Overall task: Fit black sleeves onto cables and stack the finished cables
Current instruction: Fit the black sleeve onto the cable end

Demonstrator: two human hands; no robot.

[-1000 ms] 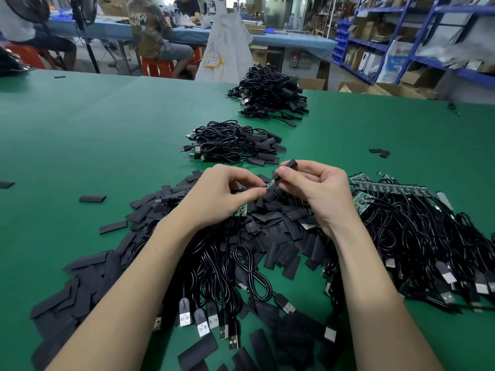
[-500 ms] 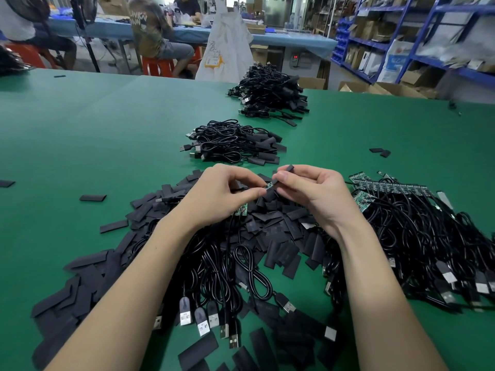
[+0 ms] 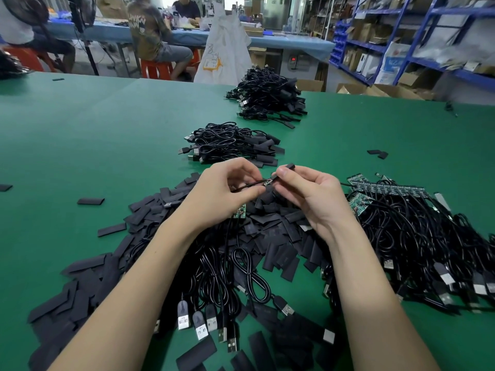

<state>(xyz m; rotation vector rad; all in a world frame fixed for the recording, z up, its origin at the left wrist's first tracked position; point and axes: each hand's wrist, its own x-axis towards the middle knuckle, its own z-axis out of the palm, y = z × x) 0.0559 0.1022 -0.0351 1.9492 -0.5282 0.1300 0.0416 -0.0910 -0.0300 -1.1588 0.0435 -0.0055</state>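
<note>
- Threading is in progress: the left hand (image 3: pixel 223 192) pinches a thin black cable (image 3: pixel 247 185) between thumb and forefinger, its tip pointing at the right hand (image 3: pixel 308 195).
- The right hand pinches a black sleeve (image 3: pixel 288 168) between thumb and curled fingers – the far end of the sleeve projects past the thumb. Cable tip and sleeve mouth lie just beside each other; whether the tip has entered cannot be told.
- Done so far, by judgement: two stacks of sleeved cables lie on the green table (image 3: pixel 93 135) – the near stack (image 3: pixel 230 144) just beyond the hands, the far stack (image 3: pixel 267 96) close to the far table edge.
- Left to do, by judgement: a large heap of unsleeved cables (image 3: pixel 417 236) with green circuit boards at their ends lies at the right, and a wide spread of loose sleeves (image 3: pixel 270 231) lies under and around the wrists. More cables with USB plugs (image 3: pixel 214 290) lie between the forearms. The greater share of the work appears outstanding.
- Open room: bare table lies to the left of the hands and between the stacks and the right-hand heap; only a few stray sleeves (image 3: pixel 90 201) lie there.
- Edges: the far table edge runs just behind the far stack. The path from the hands to the near stack is short and unobstructed.
</note>
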